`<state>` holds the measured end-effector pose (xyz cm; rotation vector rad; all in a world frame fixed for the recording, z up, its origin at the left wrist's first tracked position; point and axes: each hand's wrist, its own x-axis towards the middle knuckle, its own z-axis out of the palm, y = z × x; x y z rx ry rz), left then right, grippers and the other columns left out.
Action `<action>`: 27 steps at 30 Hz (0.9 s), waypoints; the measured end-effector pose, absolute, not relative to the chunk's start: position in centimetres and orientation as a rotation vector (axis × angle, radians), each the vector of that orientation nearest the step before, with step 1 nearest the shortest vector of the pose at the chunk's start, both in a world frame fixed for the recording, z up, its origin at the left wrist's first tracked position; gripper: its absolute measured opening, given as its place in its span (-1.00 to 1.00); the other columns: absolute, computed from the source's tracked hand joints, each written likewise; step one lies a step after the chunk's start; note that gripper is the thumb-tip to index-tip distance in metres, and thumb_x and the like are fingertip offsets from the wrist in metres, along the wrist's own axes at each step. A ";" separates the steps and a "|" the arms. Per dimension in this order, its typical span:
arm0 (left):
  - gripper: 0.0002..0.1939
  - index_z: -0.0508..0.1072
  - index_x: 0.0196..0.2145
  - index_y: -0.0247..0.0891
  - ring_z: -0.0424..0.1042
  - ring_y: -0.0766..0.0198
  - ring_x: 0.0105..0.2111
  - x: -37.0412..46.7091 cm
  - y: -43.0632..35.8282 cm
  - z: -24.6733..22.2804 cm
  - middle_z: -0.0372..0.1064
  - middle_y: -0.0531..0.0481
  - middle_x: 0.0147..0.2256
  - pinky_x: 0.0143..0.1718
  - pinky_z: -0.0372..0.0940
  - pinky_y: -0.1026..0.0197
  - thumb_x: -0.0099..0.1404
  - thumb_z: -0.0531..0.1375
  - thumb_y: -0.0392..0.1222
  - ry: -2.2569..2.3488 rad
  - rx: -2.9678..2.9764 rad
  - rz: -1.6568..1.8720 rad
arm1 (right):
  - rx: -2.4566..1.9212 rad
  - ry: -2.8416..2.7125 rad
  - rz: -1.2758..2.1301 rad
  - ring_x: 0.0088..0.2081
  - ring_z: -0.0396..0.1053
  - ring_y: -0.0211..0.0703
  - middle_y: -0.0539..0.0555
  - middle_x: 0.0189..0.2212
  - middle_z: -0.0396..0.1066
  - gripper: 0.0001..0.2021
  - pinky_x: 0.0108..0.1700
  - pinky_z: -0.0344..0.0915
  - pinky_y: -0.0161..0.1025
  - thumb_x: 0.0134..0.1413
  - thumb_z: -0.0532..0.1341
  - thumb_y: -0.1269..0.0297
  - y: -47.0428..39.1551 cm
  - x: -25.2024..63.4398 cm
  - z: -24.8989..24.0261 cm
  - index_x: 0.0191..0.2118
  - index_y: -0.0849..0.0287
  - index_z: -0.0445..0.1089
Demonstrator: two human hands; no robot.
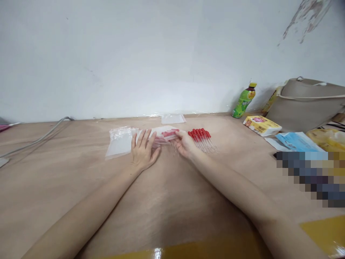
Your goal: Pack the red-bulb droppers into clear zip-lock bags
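Between my hands lies a clear plastic bag (163,136) with red-bulbed droppers showing through it. My left hand (143,151) rests on the bag's left part with its fingers spread. At the bag's right end, the thumb and fingers of my right hand (184,144) are closed on its edge. Just right of that hand, several droppers (201,138) with red bulbs and clear stems lie side by side in a row. A stack of flat clear bags (120,144) sits left of my left hand, partly under its fingertips.
A white card-like packet (174,118) lies by the wall. On the right stand a green bottle (244,100), a yellow box (261,125) and a grey bag (309,104), with a blue packet (298,141) in front. A grey cable (45,135) crosses the table's left side.
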<state>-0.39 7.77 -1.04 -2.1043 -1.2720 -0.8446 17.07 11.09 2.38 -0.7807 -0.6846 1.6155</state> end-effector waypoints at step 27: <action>-0.66 0.32 0.03 -0.10 0.10 -0.03 0.10 0.1 8.6 -0.5 0.20 -0.08 0.08 0.05 0.02 -0.14 0.34 -0.05 -0.19 -1.184 -2.412 -0.520 | -1.736 -2.240 -0.071 -0.23 0.38 0.01 0.23 -0.13 0.31 -0.74 -0.27 0.26 -0.18 0.08 -0.02 0.29 10.5 20.0 0.1 -0.13 0.25 0.25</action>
